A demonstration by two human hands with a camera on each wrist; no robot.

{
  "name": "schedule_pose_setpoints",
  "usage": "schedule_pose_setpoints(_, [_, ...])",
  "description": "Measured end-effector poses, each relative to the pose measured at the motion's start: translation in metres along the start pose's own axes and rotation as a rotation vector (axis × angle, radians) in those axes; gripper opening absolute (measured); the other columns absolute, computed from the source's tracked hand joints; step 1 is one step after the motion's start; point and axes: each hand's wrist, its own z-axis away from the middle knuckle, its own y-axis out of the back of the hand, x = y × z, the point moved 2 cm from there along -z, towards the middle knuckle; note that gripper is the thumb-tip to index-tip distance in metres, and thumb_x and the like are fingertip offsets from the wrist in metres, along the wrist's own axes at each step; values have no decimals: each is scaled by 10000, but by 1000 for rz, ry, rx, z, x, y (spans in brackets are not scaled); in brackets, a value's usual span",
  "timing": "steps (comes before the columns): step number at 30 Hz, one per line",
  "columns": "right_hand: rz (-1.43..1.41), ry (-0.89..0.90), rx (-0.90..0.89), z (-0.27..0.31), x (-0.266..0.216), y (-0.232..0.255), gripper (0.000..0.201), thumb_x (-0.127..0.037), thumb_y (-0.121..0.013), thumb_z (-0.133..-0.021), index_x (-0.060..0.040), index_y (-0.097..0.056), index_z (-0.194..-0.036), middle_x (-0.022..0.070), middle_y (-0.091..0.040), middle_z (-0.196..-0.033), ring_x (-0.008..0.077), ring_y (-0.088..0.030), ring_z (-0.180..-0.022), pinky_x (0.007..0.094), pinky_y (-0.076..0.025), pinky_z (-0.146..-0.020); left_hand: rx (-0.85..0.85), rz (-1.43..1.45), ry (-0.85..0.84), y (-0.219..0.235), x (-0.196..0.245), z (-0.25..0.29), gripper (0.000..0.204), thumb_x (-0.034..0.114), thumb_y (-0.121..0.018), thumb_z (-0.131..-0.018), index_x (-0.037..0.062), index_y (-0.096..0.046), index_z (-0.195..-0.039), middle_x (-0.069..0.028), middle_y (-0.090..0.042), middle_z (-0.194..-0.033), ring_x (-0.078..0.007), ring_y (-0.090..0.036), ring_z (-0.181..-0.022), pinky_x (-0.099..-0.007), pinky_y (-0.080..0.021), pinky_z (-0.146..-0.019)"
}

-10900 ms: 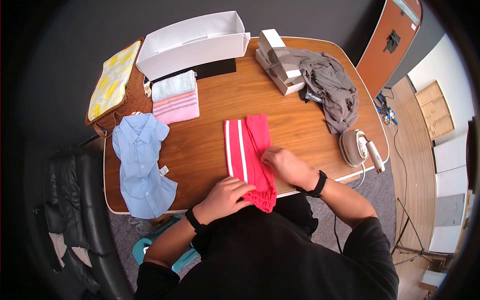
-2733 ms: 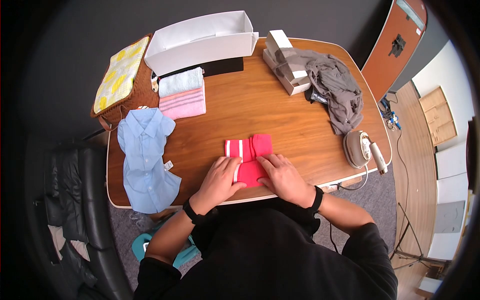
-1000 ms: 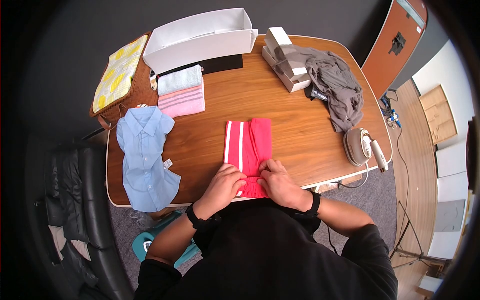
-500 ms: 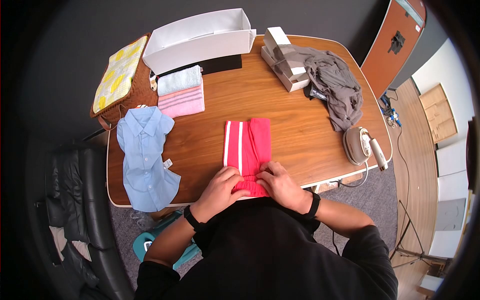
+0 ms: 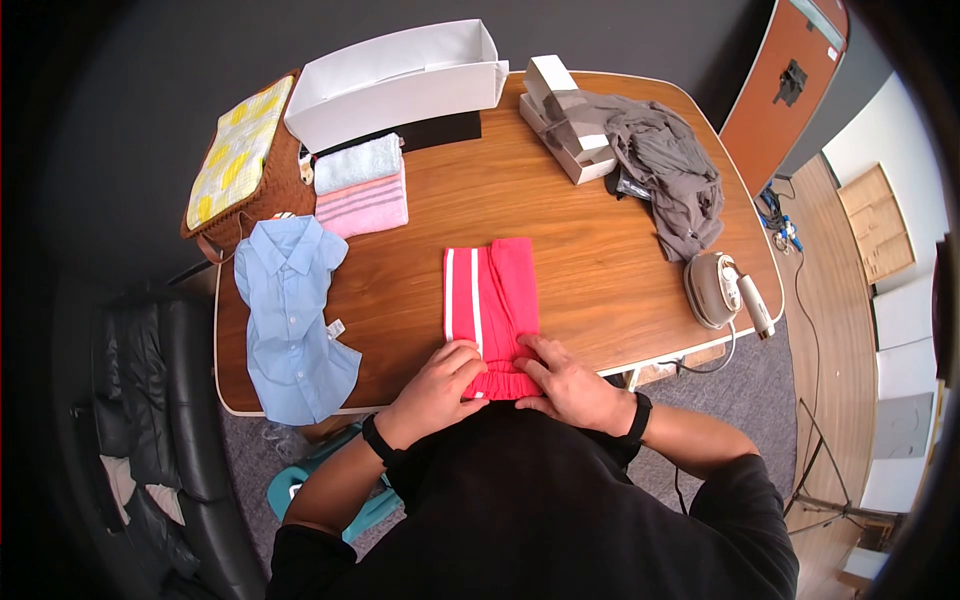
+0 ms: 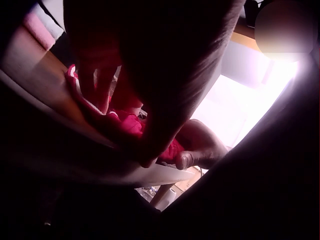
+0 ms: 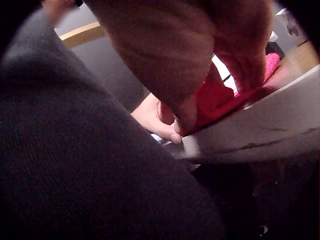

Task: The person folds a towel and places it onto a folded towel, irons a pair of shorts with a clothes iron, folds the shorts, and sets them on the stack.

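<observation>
Red pants (image 5: 490,290) with white side stripes lie lengthwise on the wooden table, their gathered waistband (image 5: 505,384) at the front edge. My left hand (image 5: 432,388) grips the waistband's left end, fingers on top and thumb low at the edge. At the other end, my right hand (image 5: 580,392) holds the cloth between bent fingers on top and a thumb near the table edge. Red cloth (image 7: 215,102) shows between the right thumb and fingers in the right wrist view. The left wrist view is dark, with pink-red fabric (image 6: 131,124) under the left fingers.
A light blue shirt (image 5: 292,320) lies at the left, below folded towels (image 5: 362,200) and a covered basket (image 5: 270,180). White boxes (image 5: 395,85) stand at the back. Grey cloth (image 5: 665,160) and a garment steamer (image 5: 712,290) are at the right.
The pants were doubled into a short bundle 2.7 s ago, then opened out lengthwise by 1.0 s ago. Since then they have shifted slightly left and towards me, with both hands staying at the waistband.
</observation>
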Motion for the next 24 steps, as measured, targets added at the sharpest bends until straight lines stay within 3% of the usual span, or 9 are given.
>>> schedule_pose_setpoints(5, [-40, -30, 22, 1, 3, -5, 481, -299, -838, -968, 53, -719, -1272, 290, -535, -1527, 473, -590, -1367, 499, -520, -1153, -27, -9, -18, 2, -1, 2, 466, 101, -924, -763, -14, -680, -1142, -166, -645, -1205, -382, -614, -1281, -473, -526, -1111])
schedule_pose_setpoints(13, [-46, -43, 103, -4, 4, -6, 237, -127, -779, -990, 13, -741, -1177, 214, -598, -1412, 416, -635, -1224, 477, -540, -1075, -9, -37, -38, -1, 0, 8, 403, 95, -890, -804, -21, -697, -1137, -169, -658, -1199, -383, -627, -1308, -474, -535, -1114])
schedule_pose_setpoints(24, [101, 30, 86, -1, 6, -9, 331, -115, -783, -956, -20, -724, -1268, 190, -642, -1292, 392, -652, -1152, 475, -567, -998, 97, -178, -118, -9, 3, 12, 339, 107, -821, -871, -28, -719, -1165, -173, -694, -1141, -365, -692, -1219, -467, -564, -1060])
